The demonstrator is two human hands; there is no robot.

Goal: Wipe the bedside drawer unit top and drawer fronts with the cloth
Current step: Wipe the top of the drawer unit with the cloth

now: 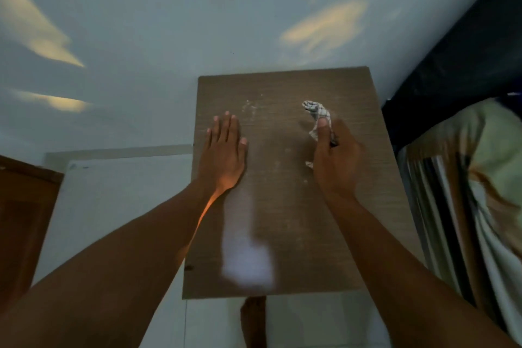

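The brown wood-grain top of the bedside drawer unit (pixel 285 206) fills the middle of the head view, seen from above. Pale dusty specks lie near its far end. My left hand (pixel 223 152) rests flat on the top's left side, fingers together and extended, holding nothing. My right hand (pixel 336 161) is over the right side, gripping a crumpled checked cloth (pixel 317 116) whose bunched end sticks out beyond my thumb toward the wall. The drawer fronts are hidden below the top.
A pale blue wall stands behind the unit. A bed with a dark headboard (pixel 463 45) and striped bedding (pixel 463 192) sits close on the right. A brown wooden panel (pixel 22 215) is at the left. White floor tiles and my foot (pixel 254 319) lie below.
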